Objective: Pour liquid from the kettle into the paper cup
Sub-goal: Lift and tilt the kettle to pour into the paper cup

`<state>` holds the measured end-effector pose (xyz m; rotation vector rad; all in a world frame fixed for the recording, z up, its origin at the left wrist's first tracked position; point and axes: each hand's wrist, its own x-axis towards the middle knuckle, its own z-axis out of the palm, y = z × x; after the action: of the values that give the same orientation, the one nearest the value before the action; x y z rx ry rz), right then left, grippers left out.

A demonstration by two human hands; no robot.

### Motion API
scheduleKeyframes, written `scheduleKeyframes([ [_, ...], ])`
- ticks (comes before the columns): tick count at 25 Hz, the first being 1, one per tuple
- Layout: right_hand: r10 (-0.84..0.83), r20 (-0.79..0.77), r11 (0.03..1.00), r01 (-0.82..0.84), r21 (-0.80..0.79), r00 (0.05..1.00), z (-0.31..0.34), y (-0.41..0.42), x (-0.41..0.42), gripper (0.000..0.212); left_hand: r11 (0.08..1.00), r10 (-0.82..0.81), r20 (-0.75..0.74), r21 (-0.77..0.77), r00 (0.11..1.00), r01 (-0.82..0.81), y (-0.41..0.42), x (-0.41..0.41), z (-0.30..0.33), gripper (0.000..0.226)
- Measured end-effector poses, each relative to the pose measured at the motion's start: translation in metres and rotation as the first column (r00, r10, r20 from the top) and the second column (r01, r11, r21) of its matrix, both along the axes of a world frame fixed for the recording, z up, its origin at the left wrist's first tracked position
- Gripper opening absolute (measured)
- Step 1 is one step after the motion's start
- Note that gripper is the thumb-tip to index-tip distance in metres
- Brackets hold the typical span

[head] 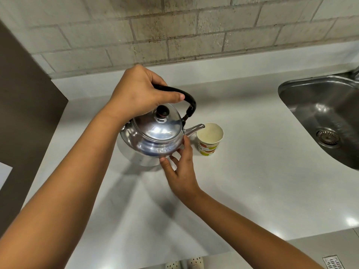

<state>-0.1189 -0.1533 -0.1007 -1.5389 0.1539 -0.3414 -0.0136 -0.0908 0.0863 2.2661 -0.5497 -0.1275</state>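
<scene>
**One head-worn view, looking down over the table**

There is a single wide-angle camera, worn on the person's head and tilted forward and down. It looks steeply onto the pale table (252,181) from close above, facing the brick wall (174,32) that runs along the far edge. Both forearms enter from the bottom of the picture and reach away from the lens. The sink (320,113) is cut by the right edge. Straight lines bow near the borders. No second view overlaps it.
</scene>
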Motion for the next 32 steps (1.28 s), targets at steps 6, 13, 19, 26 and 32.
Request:
scheduleKeyframes([
  [6, -0.014, 0.054, 0.997, 0.01, 0.076, 0.998, -0.002, 0.002, 0.004, 0.067, 0.996, -0.038, 0.028, 0.086, 0.999, 0.035, -0.013, 0.001, 0.006, 0.026],
  [13, -0.011, 0.07, 0.99, 0.001, 0.14, 0.997, -0.003, 0.006, 0.007, 0.066, 0.984, -0.054, 0.06, 0.174, 0.997, 0.043, -0.025, -0.002, 0.011, 0.027],
  [19, 0.0, 0.057, 0.983, -0.011, 0.185, 0.998, -0.006, 0.008, 0.01, 0.067, 0.977, -0.066, 0.072, 0.206, 0.995, 0.049, -0.03, -0.004, 0.012, 0.026],
  [26, -0.006, 0.051, 0.978, -0.004, 0.208, 0.999, -0.007, 0.011, 0.015, 0.066, 0.968, -0.073, 0.103, 0.248, 0.992, 0.045, -0.033, -0.002, 0.013, 0.029],
  [32, -0.009, 0.041, 0.978, 0.0, 0.206, 0.999, -0.007, 0.012, 0.015, 0.069, 0.966, -0.084, 0.102, 0.254, 0.991, 0.056, -0.033, -0.003, 0.014, 0.031],
])
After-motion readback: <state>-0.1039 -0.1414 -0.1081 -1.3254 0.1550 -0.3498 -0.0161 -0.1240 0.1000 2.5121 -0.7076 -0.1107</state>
